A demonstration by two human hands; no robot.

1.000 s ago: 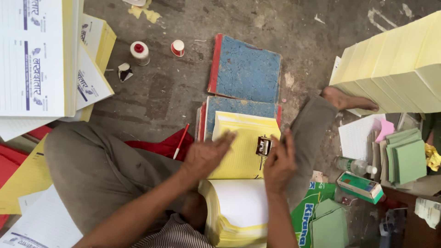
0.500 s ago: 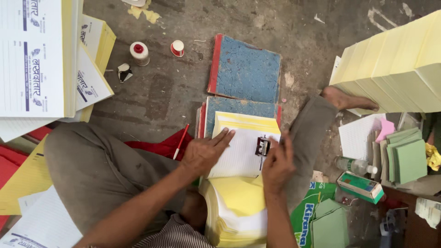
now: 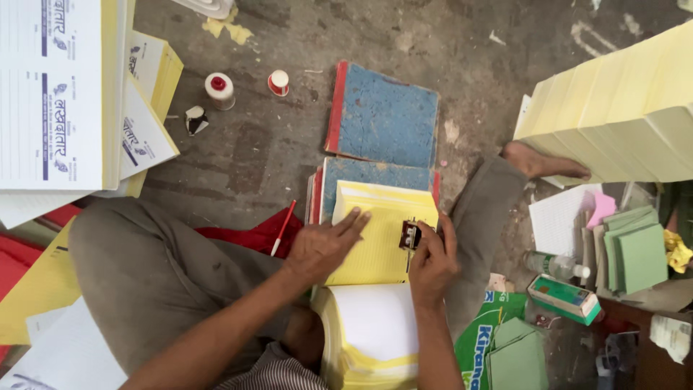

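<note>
Yellow sheet (image 3: 379, 238) on top of open pad, on blue-covered book (image 3: 375, 177) on floor between person's legs. Left hand (image 3: 325, 245) flat on sheet, fingers spread, grip open, holding nothing. Right hand (image 3: 432, 263) at sheet's right edge, grip closed around small dark stamping device (image 3: 410, 235). White sheets (image 3: 375, 321) folded back below. Second blue book (image 3: 382, 115) beyond. Red pen (image 3: 283, 227) left. Yellow paper stacks (image 3: 621, 115) right.

Pad (image 3: 379, 231) on stacked books (image 3: 375, 177); stamper (image 3: 410, 235) on pad (right edge); bottle (image 3: 556, 266) right.
</note>
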